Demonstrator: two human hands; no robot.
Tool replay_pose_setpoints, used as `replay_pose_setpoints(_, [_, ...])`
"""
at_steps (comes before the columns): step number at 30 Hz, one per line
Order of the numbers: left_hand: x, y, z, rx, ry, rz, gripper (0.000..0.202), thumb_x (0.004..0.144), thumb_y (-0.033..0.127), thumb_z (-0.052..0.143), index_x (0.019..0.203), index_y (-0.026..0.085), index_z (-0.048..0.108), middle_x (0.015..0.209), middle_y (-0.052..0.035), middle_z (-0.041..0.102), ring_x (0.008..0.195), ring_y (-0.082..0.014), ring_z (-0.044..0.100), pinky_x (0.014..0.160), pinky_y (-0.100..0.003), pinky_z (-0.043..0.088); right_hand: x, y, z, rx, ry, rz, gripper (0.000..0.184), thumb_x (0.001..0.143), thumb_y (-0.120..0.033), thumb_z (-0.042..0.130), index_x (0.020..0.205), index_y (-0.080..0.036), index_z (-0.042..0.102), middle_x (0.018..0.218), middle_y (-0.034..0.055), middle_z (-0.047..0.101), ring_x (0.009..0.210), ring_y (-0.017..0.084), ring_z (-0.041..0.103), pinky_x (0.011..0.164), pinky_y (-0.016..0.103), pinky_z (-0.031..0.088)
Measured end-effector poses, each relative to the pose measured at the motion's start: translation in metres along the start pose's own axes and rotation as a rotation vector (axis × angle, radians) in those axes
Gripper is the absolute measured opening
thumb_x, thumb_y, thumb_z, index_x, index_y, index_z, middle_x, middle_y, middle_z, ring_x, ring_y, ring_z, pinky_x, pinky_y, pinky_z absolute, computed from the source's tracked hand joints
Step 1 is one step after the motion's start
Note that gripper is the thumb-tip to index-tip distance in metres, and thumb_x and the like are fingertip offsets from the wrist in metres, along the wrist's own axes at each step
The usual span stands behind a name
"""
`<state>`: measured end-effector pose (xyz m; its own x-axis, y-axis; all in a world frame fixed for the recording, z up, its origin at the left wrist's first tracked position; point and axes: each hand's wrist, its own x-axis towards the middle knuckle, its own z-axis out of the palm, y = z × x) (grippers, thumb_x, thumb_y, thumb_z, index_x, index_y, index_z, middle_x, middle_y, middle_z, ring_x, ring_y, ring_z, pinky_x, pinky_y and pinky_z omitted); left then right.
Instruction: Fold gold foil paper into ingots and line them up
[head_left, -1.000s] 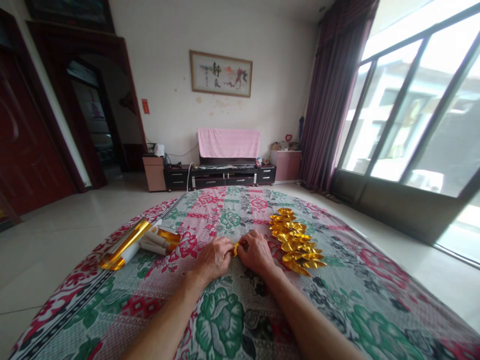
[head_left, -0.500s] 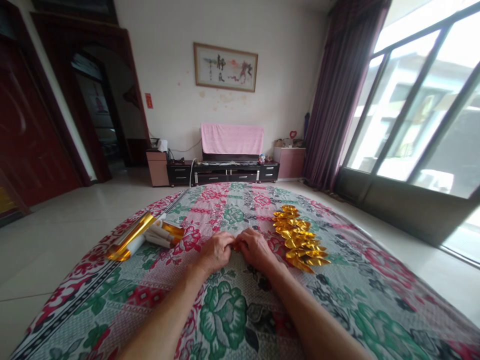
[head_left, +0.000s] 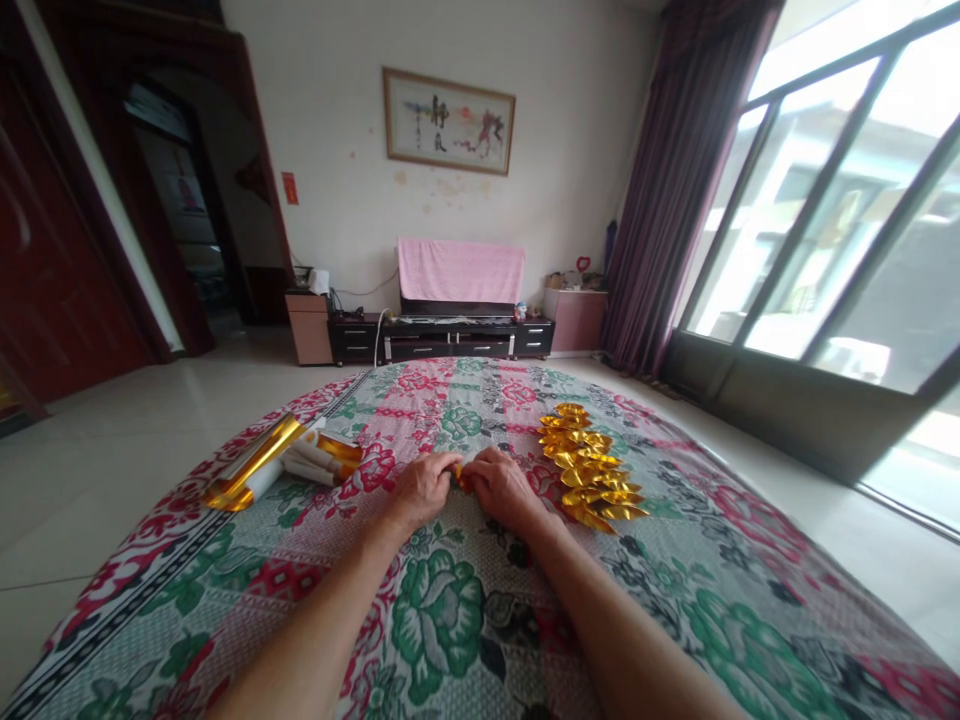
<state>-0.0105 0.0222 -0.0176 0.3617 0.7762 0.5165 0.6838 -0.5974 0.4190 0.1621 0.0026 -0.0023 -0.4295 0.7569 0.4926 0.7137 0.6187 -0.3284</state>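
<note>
My left hand (head_left: 421,488) and my right hand (head_left: 501,487) meet on a floral-cloth table (head_left: 465,620), fingers curled and pinched together on a small piece of gold foil paper (head_left: 460,476), of which only a sliver shows between them. Just right of my right hand lies a pile of folded gold foil pieces (head_left: 590,472), several in a row running away from me. To the left of my left hand lies a heap of rolled gold foil sheets (head_left: 279,462) with white backs.
Beyond the table are a tiled floor, a low dark TV cabinet (head_left: 450,338) with a pink cloth (head_left: 460,270) over it, and a framed picture (head_left: 448,120) on the wall. Dark doors stand on the left, purple curtains (head_left: 667,190) and big windows on the right.
My fingers have closed over the gold foil piece, so less of it shows. The view has shifted slightly; the piles have not moved.
</note>
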Motion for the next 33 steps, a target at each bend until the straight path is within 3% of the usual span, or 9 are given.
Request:
replay_pose_setpoints(4, [0.000, 0.001, 0.000, -0.017, 0.035, 0.043, 0.027, 0.075, 0.008, 0.047, 0.086, 0.019, 0.069, 0.089, -0.0032, 0.069, 0.085, -0.0152, 0.060, 0.084, -0.029, 0.046, 0.000, 0.002, 0.001, -0.004, 0.002, 0.004, 0.023, 0.085, -0.014, 0.046, 0.086, -0.021, 0.068, 0.085, 0.0036, 0.057, 0.081, 0.013, 0.052, 0.077, 0.024, 0.038])
replay_pose_setpoints(11, [-0.001, 0.002, -0.003, 0.018, -0.025, 0.086, 0.030, 0.068, 0.003, 0.048, 0.076, 0.021, 0.071, 0.089, -0.0014, 0.068, 0.086, -0.0145, 0.059, 0.087, -0.029, 0.045, 0.000, 0.004, 0.003, -0.009, 0.011, 0.005, 0.023, 0.085, -0.015, 0.046, 0.083, -0.020, 0.068, 0.085, 0.0039, 0.058, 0.084, 0.013, 0.053, 0.079, 0.024, 0.038])
replay_pose_setpoints(19, [0.006, 0.005, -0.001, 0.000, -0.011, 0.004, 0.019, 0.077, 0.018, 0.053, 0.065, 0.018, 0.068, 0.077, -0.0029, 0.067, 0.075, -0.0124, 0.059, 0.074, -0.024, 0.046, 0.003, 0.010, 0.003, 0.041, -0.019, -0.005, 0.027, 0.081, -0.010, 0.046, 0.091, -0.021, 0.069, 0.087, 0.0033, 0.060, 0.086, 0.014, 0.053, 0.080, 0.024, 0.038])
replay_pose_setpoints(26, [0.008, 0.003, 0.001, 0.002, -0.053, -0.007, 0.014, 0.075, 0.020, 0.058, 0.082, 0.020, 0.071, 0.083, -0.0033, 0.066, 0.083, -0.0147, 0.058, 0.080, -0.027, 0.045, 0.003, 0.010, 0.002, 0.044, -0.025, 0.010, 0.031, 0.080, -0.008, 0.046, 0.093, -0.023, 0.069, 0.087, 0.0030, 0.061, 0.086, 0.014, 0.053, 0.080, 0.024, 0.040])
replay_pose_setpoints(33, [0.008, 0.002, 0.001, 0.031, -0.066, -0.025, 0.017, 0.075, 0.021, 0.057, 0.083, 0.020, 0.072, 0.087, -0.0051, 0.066, 0.084, -0.0164, 0.059, 0.081, -0.029, 0.046, 0.001, 0.011, -0.003, 0.158, -0.001, 0.012, 0.020, 0.073, -0.008, 0.055, 0.084, -0.018, 0.068, 0.088, 0.0033, 0.062, 0.085, 0.013, 0.056, 0.079, 0.024, 0.043])
